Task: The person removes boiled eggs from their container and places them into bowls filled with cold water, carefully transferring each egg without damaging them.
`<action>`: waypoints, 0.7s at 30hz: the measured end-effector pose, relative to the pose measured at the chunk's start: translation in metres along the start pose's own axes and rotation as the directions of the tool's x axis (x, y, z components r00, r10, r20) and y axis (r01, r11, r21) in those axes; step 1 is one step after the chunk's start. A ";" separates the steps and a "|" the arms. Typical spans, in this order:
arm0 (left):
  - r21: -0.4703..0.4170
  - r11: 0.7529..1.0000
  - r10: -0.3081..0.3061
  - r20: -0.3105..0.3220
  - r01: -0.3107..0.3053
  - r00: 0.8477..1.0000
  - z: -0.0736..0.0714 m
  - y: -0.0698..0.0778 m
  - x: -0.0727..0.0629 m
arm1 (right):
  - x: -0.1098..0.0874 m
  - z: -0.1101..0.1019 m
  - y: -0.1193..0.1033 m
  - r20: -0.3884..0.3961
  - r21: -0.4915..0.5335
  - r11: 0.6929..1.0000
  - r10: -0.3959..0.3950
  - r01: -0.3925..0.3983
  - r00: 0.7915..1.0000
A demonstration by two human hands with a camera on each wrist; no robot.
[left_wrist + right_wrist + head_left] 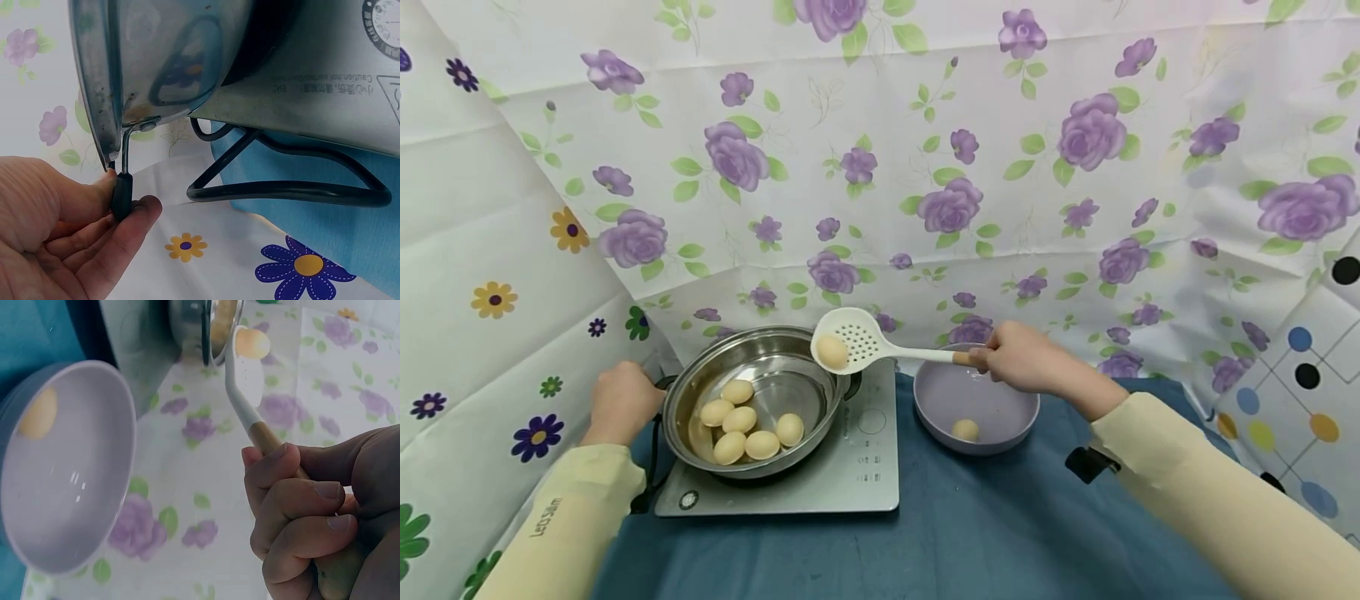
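My right hand [1018, 357] grips the wooden handle of a white slotted skimmer [868, 342]. One pale brown egg [832, 352] lies in the skimmer's bowl, held above the right rim of a steel pot [681, 417]. Several more eggs [740, 419] sit on the bottom of the pot. With thumb and fingers my left hand [75, 231] pinches the pot's black side handle [123, 195]. A lilac bowl [936, 396] stands to the right of the pot, below my right hand. Inside it is a single egg [39, 414].
The pot stands on a flat induction cooker [880, 467], whose black cord [287, 190] loops out at the left. A blue cloth [985, 533] covers the table. Flowered sheets [880, 167] hang close behind and on both sides.
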State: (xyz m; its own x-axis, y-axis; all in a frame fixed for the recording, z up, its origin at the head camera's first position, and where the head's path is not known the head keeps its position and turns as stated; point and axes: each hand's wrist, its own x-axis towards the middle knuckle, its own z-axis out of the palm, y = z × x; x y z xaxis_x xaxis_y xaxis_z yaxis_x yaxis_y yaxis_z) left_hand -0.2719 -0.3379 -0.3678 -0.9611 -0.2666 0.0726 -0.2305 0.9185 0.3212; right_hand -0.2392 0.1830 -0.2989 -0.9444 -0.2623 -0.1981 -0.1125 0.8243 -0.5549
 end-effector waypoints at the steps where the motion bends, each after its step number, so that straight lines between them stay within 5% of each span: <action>1: 0.001 1.000 0.001 0.001 -0.001 1.000 0.000 0.000 0.000 | -0.002 -0.003 0.004 -0.002 0.001 1.000 -0.002 0.002 1.000; 21: -0.006 1.000 -0.010 0.031 0.011 0.999 0.001 -0.003 0.003 | -0.042 -0.024 0.082 -0.032 -0.045 0.996 0.074 -0.075 0.997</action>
State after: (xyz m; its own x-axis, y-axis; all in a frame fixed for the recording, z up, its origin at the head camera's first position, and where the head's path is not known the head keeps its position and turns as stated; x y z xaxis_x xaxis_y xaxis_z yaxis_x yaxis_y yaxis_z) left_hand -0.2740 -0.3408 -0.3692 -0.9628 -0.2671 0.0403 -0.2397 0.9138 0.3280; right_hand -0.2165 0.2739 -0.3168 -0.9595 -0.1847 -0.2127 -0.0548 0.8632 -0.5019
